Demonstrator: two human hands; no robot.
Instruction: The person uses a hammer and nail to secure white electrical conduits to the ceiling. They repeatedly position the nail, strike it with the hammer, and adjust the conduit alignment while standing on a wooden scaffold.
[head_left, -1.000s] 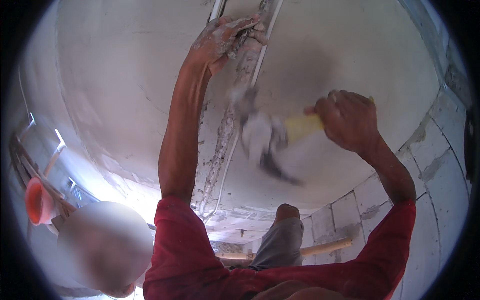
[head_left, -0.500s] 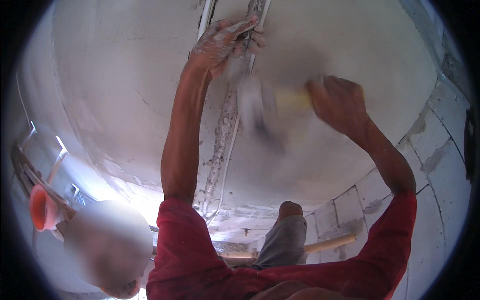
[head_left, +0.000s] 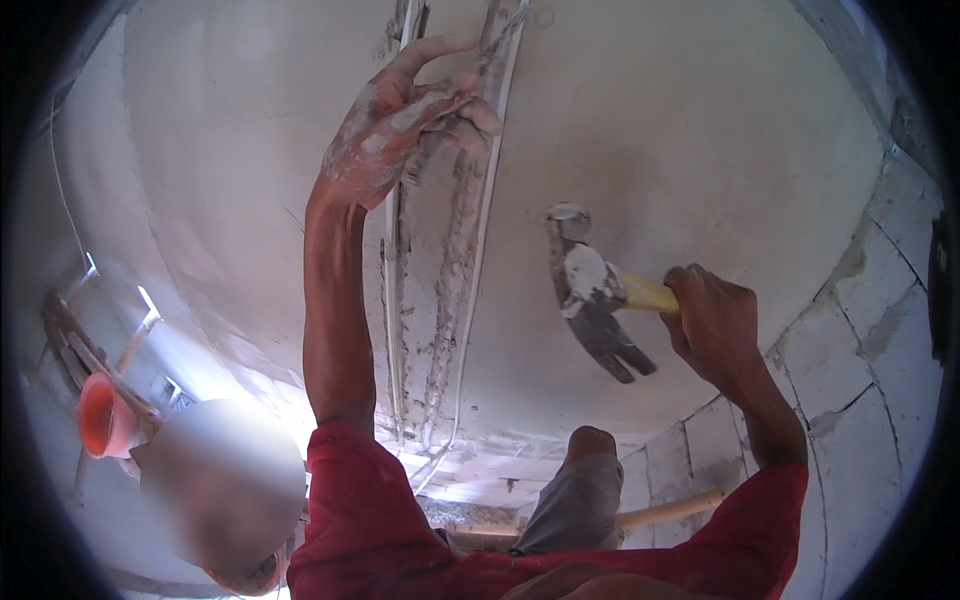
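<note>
My right hand is wrapped round the yellow handle of a claw hammer. Its worn, whitish-smeared head is up, with the claw pointing down toward me. Dusted with white, my left hand is raised at the wall beside a chipped groove. The index finger stretches out toward the groove while the thumb and other fingers are pinched together. What they hold, if anything, cannot be made out. A thin white conduit runs along the groove's right edge, and another pale strip lies left of it.
A plastered wall fills most of the view. At the right is bare blockwork. Another person is close at the lower left, near an orange bucket. A wooden pole lies behind my bent leg.
The hammer, blurred before, has come down and away from my left hand and is now sharp. My left hand has shifted left and slightly down, its index finger lifted from the others.
</note>
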